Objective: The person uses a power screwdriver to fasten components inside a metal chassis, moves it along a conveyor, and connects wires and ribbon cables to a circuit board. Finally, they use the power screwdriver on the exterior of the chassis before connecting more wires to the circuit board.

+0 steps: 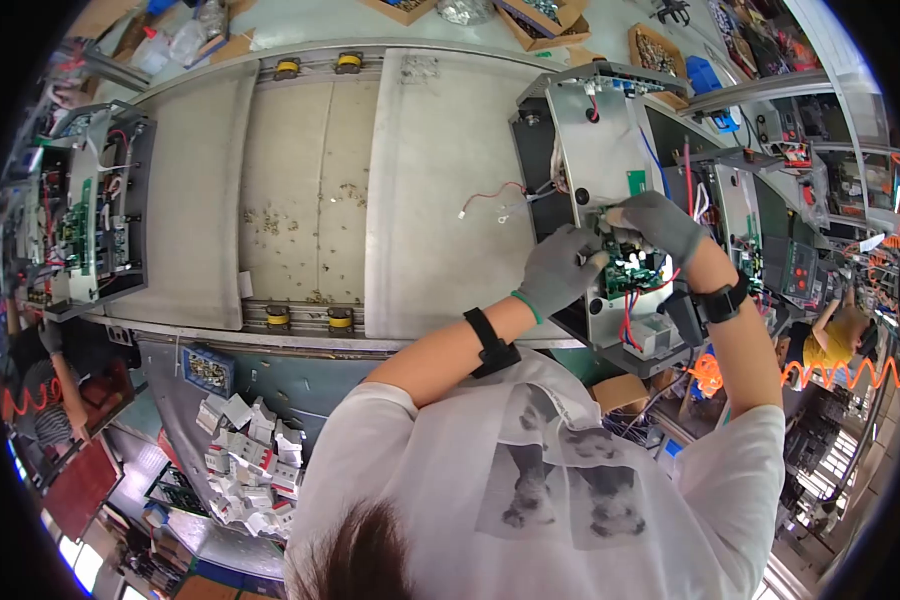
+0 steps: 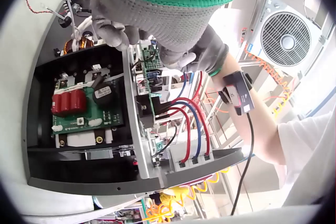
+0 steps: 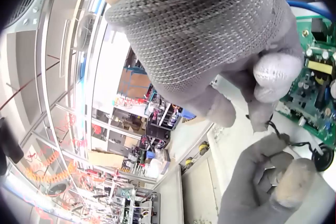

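Observation:
Both hands wear grey knit gloves and meet over the open metal-cased electronic unit [image 1: 580, 150] at the right of the bench. My left hand [image 1: 562, 270] comes in from the left with curled fingers. Opposite it is my right hand [image 1: 662, 225], above the green circuit board [image 1: 635, 275]. In the right wrist view a thin twisted black wire [image 3: 300, 143] runs from a black grommet [image 3: 323, 157] past the left fingertips to the right fingertips. The fingers of both hands pinch this wire. Red and blue cables [image 2: 195, 129] loop beside the board in the left wrist view.
A second unit [image 1: 80, 210] stands at the far left of the bench. Loose screws lie on the sunken middle strip [image 1: 300, 230]. White plastic parts [image 1: 255, 465] are piled below the bench edge, near a blue bin [image 1: 208, 370]. Boxes of small parts [image 1: 655, 55] line the back.

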`<state>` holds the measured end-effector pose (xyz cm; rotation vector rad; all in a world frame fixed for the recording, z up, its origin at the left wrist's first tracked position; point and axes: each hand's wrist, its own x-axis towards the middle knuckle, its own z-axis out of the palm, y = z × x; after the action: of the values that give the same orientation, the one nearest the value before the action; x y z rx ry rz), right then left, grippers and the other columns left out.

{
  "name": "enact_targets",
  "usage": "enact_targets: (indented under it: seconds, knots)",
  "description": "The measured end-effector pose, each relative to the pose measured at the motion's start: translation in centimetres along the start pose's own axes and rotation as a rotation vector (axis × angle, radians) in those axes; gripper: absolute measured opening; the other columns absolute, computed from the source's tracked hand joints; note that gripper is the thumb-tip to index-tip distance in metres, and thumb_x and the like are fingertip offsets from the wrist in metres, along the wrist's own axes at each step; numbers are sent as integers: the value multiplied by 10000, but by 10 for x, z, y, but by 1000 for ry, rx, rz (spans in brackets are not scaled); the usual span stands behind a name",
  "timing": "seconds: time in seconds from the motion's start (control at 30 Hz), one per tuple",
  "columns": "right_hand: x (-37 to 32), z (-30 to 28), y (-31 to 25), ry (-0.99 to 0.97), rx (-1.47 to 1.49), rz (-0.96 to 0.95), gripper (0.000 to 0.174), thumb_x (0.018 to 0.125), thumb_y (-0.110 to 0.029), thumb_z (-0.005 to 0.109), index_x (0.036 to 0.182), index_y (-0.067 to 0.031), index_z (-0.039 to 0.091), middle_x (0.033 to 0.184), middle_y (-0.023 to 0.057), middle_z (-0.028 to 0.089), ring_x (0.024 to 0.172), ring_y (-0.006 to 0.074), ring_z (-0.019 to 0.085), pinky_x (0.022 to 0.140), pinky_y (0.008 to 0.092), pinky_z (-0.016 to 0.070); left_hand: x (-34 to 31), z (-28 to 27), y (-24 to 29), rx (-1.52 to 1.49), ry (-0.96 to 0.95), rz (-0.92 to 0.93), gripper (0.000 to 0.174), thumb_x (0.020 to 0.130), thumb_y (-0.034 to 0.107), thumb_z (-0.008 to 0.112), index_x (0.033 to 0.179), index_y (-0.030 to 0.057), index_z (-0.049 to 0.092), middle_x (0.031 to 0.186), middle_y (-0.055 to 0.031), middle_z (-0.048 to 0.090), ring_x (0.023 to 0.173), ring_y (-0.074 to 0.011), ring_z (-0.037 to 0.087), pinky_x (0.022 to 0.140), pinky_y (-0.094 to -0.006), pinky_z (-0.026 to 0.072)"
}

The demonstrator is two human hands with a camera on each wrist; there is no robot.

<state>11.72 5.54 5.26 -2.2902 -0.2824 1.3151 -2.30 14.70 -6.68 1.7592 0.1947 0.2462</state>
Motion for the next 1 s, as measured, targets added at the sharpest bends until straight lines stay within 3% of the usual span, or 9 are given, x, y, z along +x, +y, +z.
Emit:
enact_targets:
  seconds: [0.2,0.33,0.43,0.53,0.67,0.73,0.83,0.9,1.0]
  knots:
    - [-19,6,17,199,-400,-243,279,835,-267,600,872,8,625,718,168,582,630,275,540,633,371,444,16,-10,-45,145,18,-381,147,780,207,585,779,60,584,745,-132,590,726,-318,592,636,-407,458]
    - [-16,18,27,18,-111,-404,366,819,-174,610,1107,52,598,942,137,630,869,183,577,793,324,456,-3,5,-85,161,163,-193,194,806,263,586,846,73,592,835,-156,605,800,-354,596,695,-431,477]
    - [-3,26,40,99,-58,-425,299,794,-154,602,1005,58,608,836,138,606,793,187,563,727,327,455,4,-17,-92,240,302,-520,198,839,246,540,967,96,562,924,-141,583,861,-360,586,735,-441,466]
    - [5,33,50,347,-228,-500,196,764,-149,622,763,18,520,610,125,474,566,257,451,546,372,360,23,-46,-120,270,348,-569,356,825,214,596,1153,109,506,1119,-146,527,975,-348,559,794,-430,469]
    - [10,27,46,259,-274,-403,182,756,-149,627,780,17,557,624,120,490,581,219,481,546,360,373,47,-70,-132,454,128,-365,520,780,229,673,1259,153,485,1280,-111,476,1152,-328,466,920,-411,430]
    - [12,29,43,242,-238,-356,173,757,-150,621,792,14,580,631,95,501,593,172,481,548,336,375,50,-74,-132,737,-201,-286,617,745,250,715,1313,250,474,1389,-69,411,1275,-327,339,1028,-456,330]
    - [-5,29,23,250,-406,-455,202,773,-179,610,742,15,568,674,208,550,626,371,535,561,421,396,54,-78,-141,712,-223,-280,365,713,222,715,1066,272,633,1411,-62,399,1299,-322,310,1034,-510,275]
    - [-7,29,24,229,-395,-431,209,788,-197,602,752,8,585,683,201,553,638,362,544,580,408,410,56,-69,-156,758,-210,-240,152,716,206,680,866,231,682,1423,-69,394,1298,-312,325,1005,-498,301]
    - [-11,30,21,257,-402,-359,220,806,-232,623,773,-18,586,691,174,565,644,351,545,584,395,422,55,-72,-168,879,-177,-108,167,737,208,657,899,170,666,1360,-64,467,1186,-286,445,952,-462,353]
